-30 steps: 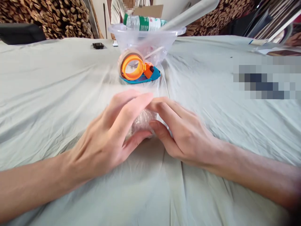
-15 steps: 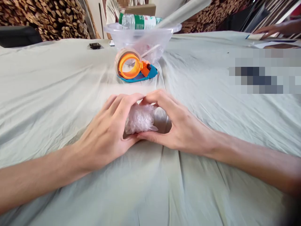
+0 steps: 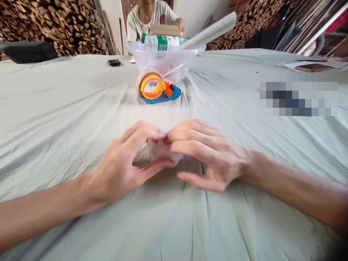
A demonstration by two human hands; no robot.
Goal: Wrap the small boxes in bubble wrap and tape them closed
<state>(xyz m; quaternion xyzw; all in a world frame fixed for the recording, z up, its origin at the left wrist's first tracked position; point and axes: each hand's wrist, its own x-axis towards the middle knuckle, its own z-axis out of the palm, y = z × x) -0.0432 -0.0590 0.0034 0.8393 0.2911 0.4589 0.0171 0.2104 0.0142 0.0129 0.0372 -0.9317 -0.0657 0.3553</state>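
Observation:
A small bundle of clear, crinkled plastic wrap, perhaps bubble wrap, lies on the cloth between my hands. My left hand grips it, with the thumb along the near side and the fingers over the far side. My right hand reaches across its right end with stretched fingers touching the top. That hand's thumb is spread away from the bundle, close to the cloth. Motion blurs the bundle, and fingers cover part of it; what is inside cannot be made out.
Beyond my hands, a roll of tape in an orange and blue dispenser stands before a clear plastic basin. The basin holds a green-labelled bottle and a long white roll. A person holds a cardboard piece behind it.
My right thumb has come away from the bundle and its fingers have straightened over the top. The view has tilted up, showing more of the person behind. The other hand at far right is gone.

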